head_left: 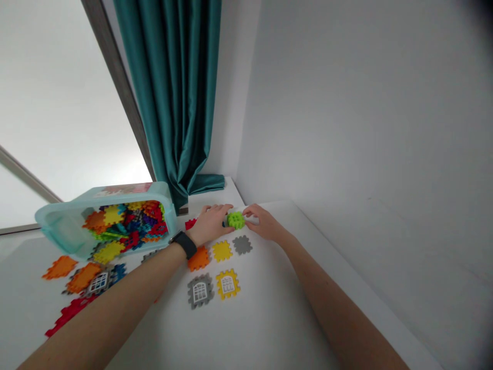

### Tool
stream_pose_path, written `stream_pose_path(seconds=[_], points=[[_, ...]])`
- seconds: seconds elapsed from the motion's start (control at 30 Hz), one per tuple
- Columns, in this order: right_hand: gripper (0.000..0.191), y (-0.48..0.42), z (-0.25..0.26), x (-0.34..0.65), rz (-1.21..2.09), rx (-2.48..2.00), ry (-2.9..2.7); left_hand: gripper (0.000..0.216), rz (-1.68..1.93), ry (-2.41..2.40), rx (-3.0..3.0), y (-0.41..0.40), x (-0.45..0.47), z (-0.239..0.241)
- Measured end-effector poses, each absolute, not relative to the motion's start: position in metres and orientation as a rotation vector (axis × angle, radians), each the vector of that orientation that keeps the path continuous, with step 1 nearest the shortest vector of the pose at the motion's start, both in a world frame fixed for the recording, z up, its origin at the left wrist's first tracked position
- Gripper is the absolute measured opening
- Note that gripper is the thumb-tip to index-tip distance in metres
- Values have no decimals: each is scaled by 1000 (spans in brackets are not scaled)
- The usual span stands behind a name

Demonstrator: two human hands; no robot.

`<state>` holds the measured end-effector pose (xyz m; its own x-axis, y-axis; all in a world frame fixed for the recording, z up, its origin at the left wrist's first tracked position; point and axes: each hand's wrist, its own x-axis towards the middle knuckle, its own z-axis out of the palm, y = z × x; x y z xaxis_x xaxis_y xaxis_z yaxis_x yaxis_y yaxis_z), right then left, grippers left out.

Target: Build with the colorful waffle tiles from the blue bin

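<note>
Both my hands meet at a lime green toothed tile (235, 220) at the far side of the white table (269, 318). My left hand (210, 223), with a black watch on its wrist, pinches the tile from the left. My right hand (262, 221) pinches it from the right. Just in front of the hands lie an orange tile (198, 258), a yellow tile (222, 251) and a grey tile (242, 244). Nearer to me lie a grey window tile (200, 291) and a yellow window tile (228, 284). A red tile (190, 223) shows behind my left hand.
A teal plastic box (69, 226) lies tipped on its side at the left, with several coloured tiles spilling out. More orange, red, blue and grey tiles (82, 280) are scattered before it. A teal curtain (177, 103) hangs behind; a white wall stands close on the right.
</note>
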<state>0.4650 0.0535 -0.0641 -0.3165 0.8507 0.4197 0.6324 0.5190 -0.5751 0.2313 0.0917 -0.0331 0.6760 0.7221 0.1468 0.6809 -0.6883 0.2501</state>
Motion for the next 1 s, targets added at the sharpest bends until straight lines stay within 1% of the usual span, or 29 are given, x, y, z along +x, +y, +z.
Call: stream_pose_path(seconds=[0.17,0.4,0.57,0.67,0.83,1.0], points=[[24,44,-54,464,329,-1193,-2070,56,418,1099,2729,83,228,-27],[21,22,-38,444,326,-1141,-2080,46,558,962,2705,69,213,-17],[22,8,-31,426,330,-1117,-2098,41,611,891,2690,57,196,-10],[21,3,-26,416,334,-1116,-2112,40,614,884,2693,48,181,-7],[24,-3,-24,394,315,-1092,-2166,29,625,843,2741,31,148,-4],[23,-10,-27,367,317,-1101,-2215,23,666,788,2773,17,104,-5]])
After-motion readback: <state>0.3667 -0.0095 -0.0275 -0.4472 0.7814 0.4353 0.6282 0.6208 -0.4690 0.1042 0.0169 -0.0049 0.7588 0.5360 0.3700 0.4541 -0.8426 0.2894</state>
